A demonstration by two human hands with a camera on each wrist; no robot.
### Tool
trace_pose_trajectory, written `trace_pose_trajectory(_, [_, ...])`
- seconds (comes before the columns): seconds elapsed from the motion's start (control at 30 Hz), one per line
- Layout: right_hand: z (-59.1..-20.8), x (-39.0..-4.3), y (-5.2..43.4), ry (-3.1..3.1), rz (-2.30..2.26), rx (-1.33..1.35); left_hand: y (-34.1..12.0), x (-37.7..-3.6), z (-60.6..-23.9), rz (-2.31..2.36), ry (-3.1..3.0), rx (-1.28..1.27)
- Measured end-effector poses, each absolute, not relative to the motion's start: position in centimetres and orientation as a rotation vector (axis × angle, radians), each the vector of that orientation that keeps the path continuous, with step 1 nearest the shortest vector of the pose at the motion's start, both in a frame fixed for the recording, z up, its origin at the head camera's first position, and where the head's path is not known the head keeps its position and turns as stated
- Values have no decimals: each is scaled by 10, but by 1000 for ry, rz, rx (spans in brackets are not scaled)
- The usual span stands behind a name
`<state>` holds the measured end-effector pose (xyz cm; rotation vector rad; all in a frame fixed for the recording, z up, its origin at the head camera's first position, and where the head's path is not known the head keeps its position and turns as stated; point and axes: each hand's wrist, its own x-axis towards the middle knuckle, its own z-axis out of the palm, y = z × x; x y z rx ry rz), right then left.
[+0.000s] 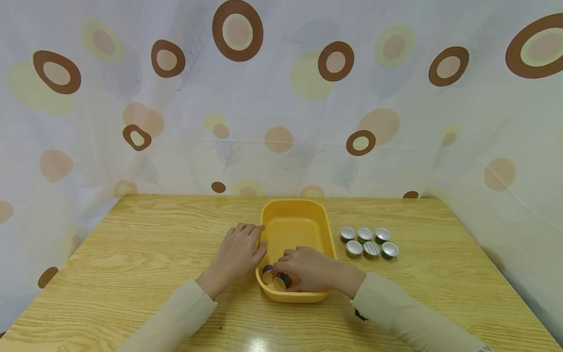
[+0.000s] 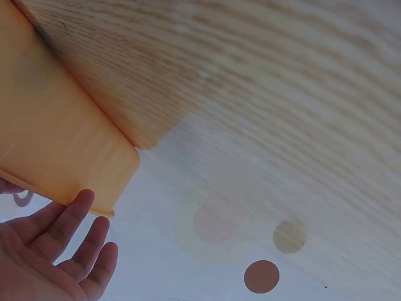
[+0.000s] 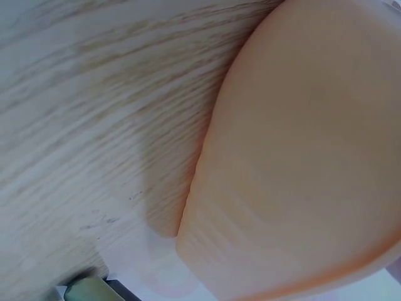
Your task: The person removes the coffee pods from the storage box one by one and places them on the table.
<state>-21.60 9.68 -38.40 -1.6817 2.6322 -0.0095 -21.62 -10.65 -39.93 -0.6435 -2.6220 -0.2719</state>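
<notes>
A yellow tray [image 1: 329,230] stands on the table. At its left side, my left hand [image 1: 237,249] holds the rim; the thumb reaches over the inside. In the left wrist view the fingers [image 2: 81,199] of this hand lie loosely bent at the outer wall, one tip touching near the rim. My right hand [image 1: 310,269] reaches into the tray's near end, its fingers curled at a dark coffee capsule [image 1: 280,283] tilted on its side. Beside it, a second capsule [image 1: 268,276] leans by the left wall. The right wrist view shows mainly the tray's outer wall [image 3: 294,150]; the right thumb is mostly hidden.
Right of the tray, several foil-lidded capsules [image 1: 371,249] stand upright in two rows on the wooden table [image 1: 154,244]. A patterned curtain [image 1: 281,98] hangs behind the table and along its sides.
</notes>
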Motion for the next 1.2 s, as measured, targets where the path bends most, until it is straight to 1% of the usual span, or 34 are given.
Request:
trace_pose_trajectory(0.3, [-385, -218, 99, 2615, -43, -1669, -107, -217, -400, -268, -2619, -642])
trace_pose_trajectory(0.67, [-380, -219, 103, 2626, -33, -1715, -106, -216, -399, -281, -2630, -641])
trace_pose_trajectory(0.93, [-379, -220, 108, 2683, -34, -1677, -106, -216, -398, -281, -2621, -640])
trace_pose_trajectory(1.2, [-381, -222, 113, 2752, -72, -1720, -106, -216, -398, -268, -2628, -639])
